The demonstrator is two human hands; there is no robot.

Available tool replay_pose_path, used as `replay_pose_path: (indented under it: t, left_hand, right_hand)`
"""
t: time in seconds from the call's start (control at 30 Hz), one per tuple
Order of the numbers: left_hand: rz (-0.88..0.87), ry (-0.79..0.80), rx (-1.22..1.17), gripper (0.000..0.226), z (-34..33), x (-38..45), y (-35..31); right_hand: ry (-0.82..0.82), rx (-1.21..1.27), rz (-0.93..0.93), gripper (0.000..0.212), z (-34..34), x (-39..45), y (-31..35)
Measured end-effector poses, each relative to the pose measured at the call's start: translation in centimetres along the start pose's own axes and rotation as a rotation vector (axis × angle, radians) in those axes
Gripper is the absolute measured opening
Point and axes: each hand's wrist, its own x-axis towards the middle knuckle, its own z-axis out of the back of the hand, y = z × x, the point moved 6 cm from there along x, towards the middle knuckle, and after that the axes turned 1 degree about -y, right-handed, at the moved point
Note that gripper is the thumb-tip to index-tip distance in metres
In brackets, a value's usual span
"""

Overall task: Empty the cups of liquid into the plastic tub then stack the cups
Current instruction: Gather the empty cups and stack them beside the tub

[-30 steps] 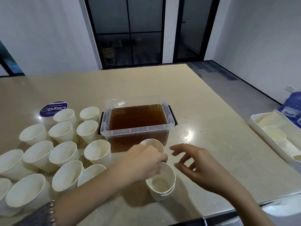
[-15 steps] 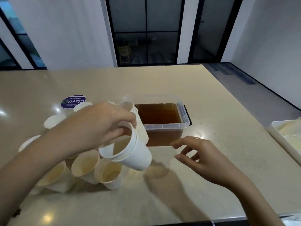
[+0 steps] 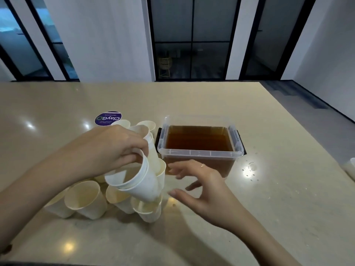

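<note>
From the head view I am watching the left hand (image 3: pixel 107 150) gripping a nested stack of cups (image 3: pixel 138 181) by its rim, tilted mouth-toward-me just left of the plastic tub (image 3: pixel 197 152), over the loose cups (image 3: pixel 86 200), while the right hand (image 3: pixel 203 187) is hovering open, holding nothing, in front of the tub.

Left hand (image 3: pixel 107 150) grips tilted nested cups (image 3: pixel 138 186) above table cups, right hand (image 3: pixel 203 187) beside tub (image 3: pixel 197 152).

White nested cups (image 3: pixel 138 186) tilted, clear tub (image 3: pixel 197 150) – amber liquid
</note>
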Motion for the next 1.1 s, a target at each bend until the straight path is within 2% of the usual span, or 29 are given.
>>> replay_pose_path:
  t: [0.1,0.17,0.33,0.47,0.57,0.77,0.93,1.03,1.1]
  left_hand:
    - [-0.023,-0.049,-0.003,0.005,0.4,0.3,-0.9]
    - [-0.016,-0.085,0.001,0.005,0.6,0.4,-1.3]
    - [0.062,-0.134,-0.068,0.027,0.6,0.3,-0.8]
    - [0.180,-0.227,-0.119,0.047,2.2,-1.4,0.8]
    - [0.187,-0.297,-0.080,0.039,3.1,-3.4,1.7]
    - [0.192,-0.231,-0.009,0.019,1.0,-6.5,1.5]
    - [0.171,-0.225,0.130,0.030,-0.9,-7.7,-0.2]
    - [0.172,-0.192,0.200,0.050,-2.0,-7.7,-0.4]
    - [0.168,-0.179,0.206,0.055,-2.8,-7.8,-0.3]
  right_hand:
    - [-0.056,0.022,0.033,0.067,-1.8,0.7,1.0]
    - [-0.111,0.004,0.061,0.075,-2.6,1.1,1.6]
    - [-0.297,-0.153,0.114,0.066,-3.6,2.2,3.1]
    - [-0.314,-0.069,0.106,0.058,-3.4,3.0,2.6]
    - [-0.350,0.053,0.043,0.059,-2.5,3.2,1.1]
    - [-0.340,0.234,0.046,0.097,-1.8,3.6,0.3]
    - [-0.319,0.143,0.127,0.082,-2.6,4.8,0.3]
    - [-0.301,0.046,0.172,0.075,-3.4,5.6,0.3]
    - [-0.280,-0.035,0.216,0.070,-3.9,5.9,0.4]
